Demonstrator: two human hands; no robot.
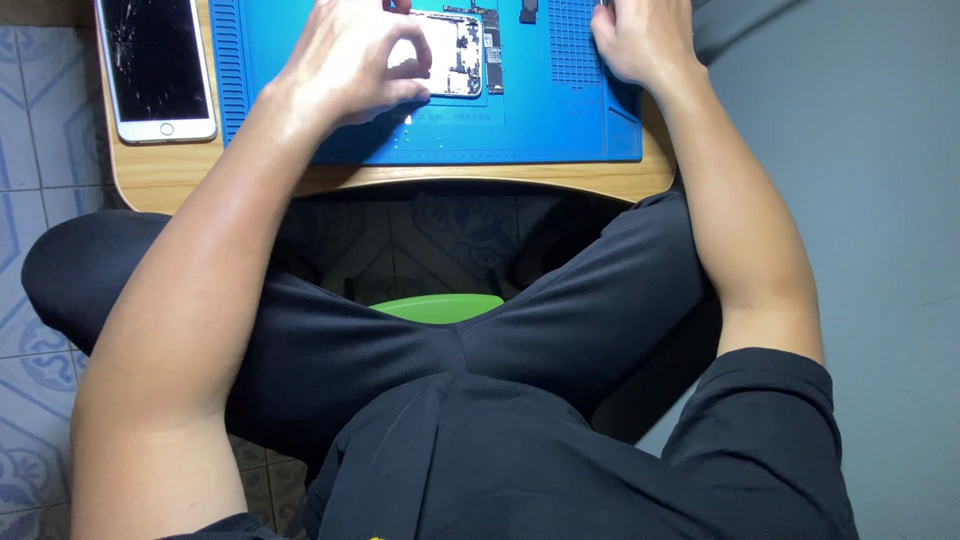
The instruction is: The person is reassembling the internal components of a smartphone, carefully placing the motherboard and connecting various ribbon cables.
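So the opened phone body [452,55] is lying flat on the blue repair mat [560,120], insides facing up, long axis running away from the person, roughly up-and-down in the head view. It sits right under the left hand [350,60], and that's the hand doing the holding: fingers curled over the phone's near-left corner and left edge, thumb pressed along the bottom edge, so the grip is closed onto the phone body, pinning it to the mat. From that grip, the rest of the phone stretches off to the right and away.

A dark strip-shaped part [492,50] lies just beside the phone's right edge, parallel to it, and a small dark piece [528,12] sits a bit further out.

The right hand [635,40] is well off to the right at the mat's far corner, fingers folded in, but the top edge cuts it off so I can't tell if it's holding anything.

Out left of the mat, on the wooden desk [160,170], there's a white phone with a cracked screen [155,65].
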